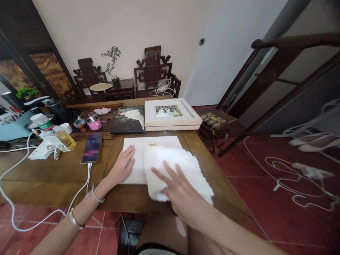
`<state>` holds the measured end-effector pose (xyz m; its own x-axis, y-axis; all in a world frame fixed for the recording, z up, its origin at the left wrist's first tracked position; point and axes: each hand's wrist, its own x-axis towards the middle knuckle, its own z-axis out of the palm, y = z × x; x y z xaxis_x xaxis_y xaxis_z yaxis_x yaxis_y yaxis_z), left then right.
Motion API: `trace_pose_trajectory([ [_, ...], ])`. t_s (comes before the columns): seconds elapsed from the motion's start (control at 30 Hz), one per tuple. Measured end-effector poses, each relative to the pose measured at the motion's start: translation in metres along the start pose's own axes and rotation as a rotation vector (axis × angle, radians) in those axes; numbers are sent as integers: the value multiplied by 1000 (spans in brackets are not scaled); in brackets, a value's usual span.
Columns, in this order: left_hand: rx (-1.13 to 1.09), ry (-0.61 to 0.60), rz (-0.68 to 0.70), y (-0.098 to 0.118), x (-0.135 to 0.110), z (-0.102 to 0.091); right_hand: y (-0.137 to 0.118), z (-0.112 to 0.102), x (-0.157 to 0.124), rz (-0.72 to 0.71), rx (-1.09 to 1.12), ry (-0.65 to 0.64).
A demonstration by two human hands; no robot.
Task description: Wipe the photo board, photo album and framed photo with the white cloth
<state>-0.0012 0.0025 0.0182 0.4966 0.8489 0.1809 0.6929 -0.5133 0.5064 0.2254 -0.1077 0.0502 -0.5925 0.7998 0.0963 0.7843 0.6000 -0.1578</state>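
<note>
A flat white board (pixel 136 143) with a small gold mark near its top lies on the wooden table. My left hand (pixel 124 164) rests flat on the board's left side, fingers stretched out. Over the board's right part is spread a fluffy white cloth (pixel 183 159) with a scalloped edge, reaching past the board toward the table's edge. On top of this cloth lies my right hand (pixel 175 186), its fingers spread; the thumb is partly hidden.
Behind the board are a framed photo (pixel 171 118) on a box-like stack and a dark photo panel (pixel 129 119). A phone (pixel 91 148) on a white cable, a drink bottle (pixel 57 136), a pink cup (pixel 94 123) and a power strip (pixel 40 151) occupy the left. A chair (pixel 233 117) holds a bag.
</note>
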Motion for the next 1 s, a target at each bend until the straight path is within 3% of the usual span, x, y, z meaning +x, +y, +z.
trace_pose_trajectory([
  [0.1,13,-33,6,0,-1,-1,-11,-5,-17,-46,24,-43],
  [0.17,21,-36,10,0,-1,0,-6,-8,-13,-44,31,-44],
  [0.4,33,-33,10,-3,-2,1,39,-13,64,67,-25,-19],
  [0.5,39,-39,15,-2,-2,0,43,-13,84,83,-48,-37],
  [0.6,49,-37,23,-2,-1,0,28,-8,70,68,-53,-41],
  [0.83,72,-12,46,-8,-1,6,-28,1,-6,-93,33,-6],
  [0.9,66,3,56,-9,-2,7,-28,0,-7,-89,58,-21],
  [1.0,60,5,65,-9,-2,6,-11,-3,16,-31,71,-21],
])
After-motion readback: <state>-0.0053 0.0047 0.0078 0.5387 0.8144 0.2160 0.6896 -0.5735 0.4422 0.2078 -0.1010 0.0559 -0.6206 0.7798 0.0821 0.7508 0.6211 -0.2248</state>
